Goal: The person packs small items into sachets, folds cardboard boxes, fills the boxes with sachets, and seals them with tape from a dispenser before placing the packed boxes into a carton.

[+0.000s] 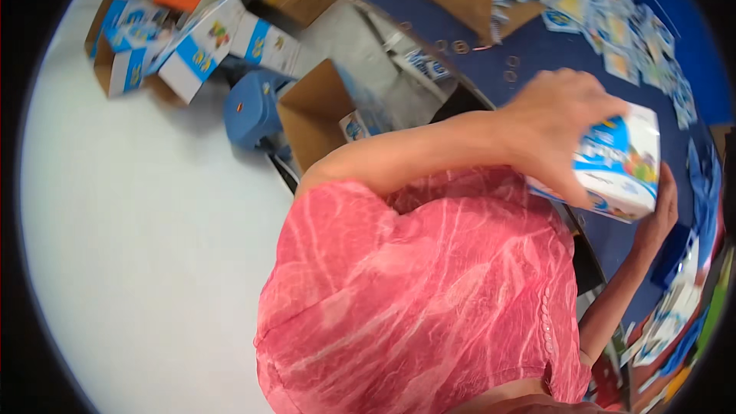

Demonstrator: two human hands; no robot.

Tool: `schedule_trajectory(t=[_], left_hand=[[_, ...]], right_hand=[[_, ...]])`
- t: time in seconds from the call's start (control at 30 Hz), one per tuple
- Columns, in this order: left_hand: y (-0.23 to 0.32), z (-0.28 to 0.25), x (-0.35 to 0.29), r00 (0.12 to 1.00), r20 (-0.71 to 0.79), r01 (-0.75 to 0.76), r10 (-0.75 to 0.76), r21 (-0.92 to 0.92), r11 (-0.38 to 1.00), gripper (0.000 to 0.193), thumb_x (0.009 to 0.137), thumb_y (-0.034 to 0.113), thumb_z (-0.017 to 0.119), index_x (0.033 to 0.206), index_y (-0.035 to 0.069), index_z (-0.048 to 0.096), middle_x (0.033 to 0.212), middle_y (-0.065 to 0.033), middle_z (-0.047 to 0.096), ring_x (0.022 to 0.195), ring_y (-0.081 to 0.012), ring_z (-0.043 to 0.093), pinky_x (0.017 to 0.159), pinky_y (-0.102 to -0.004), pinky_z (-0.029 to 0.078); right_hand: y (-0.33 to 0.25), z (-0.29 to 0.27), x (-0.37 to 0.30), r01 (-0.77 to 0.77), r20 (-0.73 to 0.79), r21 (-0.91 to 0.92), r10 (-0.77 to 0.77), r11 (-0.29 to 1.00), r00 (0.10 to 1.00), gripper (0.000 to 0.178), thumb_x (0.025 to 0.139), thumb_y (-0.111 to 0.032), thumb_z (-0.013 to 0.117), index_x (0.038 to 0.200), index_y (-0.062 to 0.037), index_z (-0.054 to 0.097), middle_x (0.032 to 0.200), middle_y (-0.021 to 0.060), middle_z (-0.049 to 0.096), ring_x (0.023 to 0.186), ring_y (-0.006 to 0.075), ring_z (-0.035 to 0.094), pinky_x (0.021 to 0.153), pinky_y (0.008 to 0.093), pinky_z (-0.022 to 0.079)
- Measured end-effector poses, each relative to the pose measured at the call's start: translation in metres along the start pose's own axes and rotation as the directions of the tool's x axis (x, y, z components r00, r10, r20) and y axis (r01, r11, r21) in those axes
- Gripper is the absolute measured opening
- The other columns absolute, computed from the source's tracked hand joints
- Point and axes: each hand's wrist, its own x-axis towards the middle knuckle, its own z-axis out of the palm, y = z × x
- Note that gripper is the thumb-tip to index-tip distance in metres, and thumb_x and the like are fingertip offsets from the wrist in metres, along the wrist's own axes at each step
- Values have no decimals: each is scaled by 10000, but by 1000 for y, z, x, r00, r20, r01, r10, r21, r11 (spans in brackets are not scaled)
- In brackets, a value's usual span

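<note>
A white and blue carton [619, 159] with fruit pictures on it is held above the dark blue table, at the right of the head view. My left hand [563, 126] grips its left side, thumb low and fingers over the top; the hand is slightly blurred. On the carton's far right side my right hand [664, 211] is closed against it, its fingers partly hidden behind the box. Many small blue and white packets [613, 19] lie piled on the table beyond my hands.
An open brown cardboard box [314, 111] stands left of the table, beside a blue plastic stool [251, 110]. Several printed white and blue cartons [201, 50] sit on the pale floor at the upper left. Rubber bands [460, 47] lie on the tabletop.
</note>
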Motion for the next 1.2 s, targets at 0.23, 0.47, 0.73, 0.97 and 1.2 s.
schedule_trajectory(t=[0.23, 0.47, 0.73, 0.97, 1.2], left_hand=[[-51, -165, -171, 455, -279, 768, -846, -357, 531, 976, 564, 271, 910, 1378, -33, 466, 1205, -177, 595, 1039, -251, 639, 867, -343, 538], [-165, -208, -357, -212, -356, 598, -910, -784, 167, 963, 672, 187, 862, 1432, -66, 327, 1248, -233, 559, 1011, -283, 669, 809, -386, 577], [-257, -107, -411, -401, -412, 893, -818, 23, -449, 1031, 613, 377, 869, 1454, 119, 332, 1264, -228, 514, 1079, -368, 628, 876, -439, 527], [-293, -73, -467, -321, -563, 871, -761, 141, -471, 1132, 576, 498, 865, 1500, 221, 272, 1236, -188, 475, 1055, -427, 570, 876, -531, 475], [-303, -45, -449, -324, -545, 771, -774, 322, -549, 1137, 570, 455, 877, 1507, 281, 256, 1203, -163, 428, 1080, -379, 487, 847, -532, 430]], right_hand=[[6, 117, 10, 85, 501, -196, 25, 977, 865, 334, 1035, -241, 517, 1258, -21, 632, 1124, 70, 692, 945, 97, 601, 746, 239, 461], [-18, 236, 0, 592, 836, -190, -188, 783, 516, 258, 896, -92, 671, 1149, -43, 669, 1099, 88, 691, 907, 199, 611, 779, 303, 486], [-20, 334, -3, 916, 964, -121, -176, 381, 201, 409, 732, -81, 772, 1129, -72, 678, 1303, 85, 599, 1160, 312, 529, 964, 408, 432], [-22, 356, -6, 954, 978, -193, -37, 229, 206, 439, 755, -101, 761, 1183, -115, 667, 1408, 68, 526, 1377, 326, 370, 1107, 493, 271], [-17, 356, -4, 958, 981, -192, 37, 215, 189, 442, 760, -99, 759, 1190, -137, 664, 1416, 51, 519, 1397, 333, 333, 1122, 510, 236]])
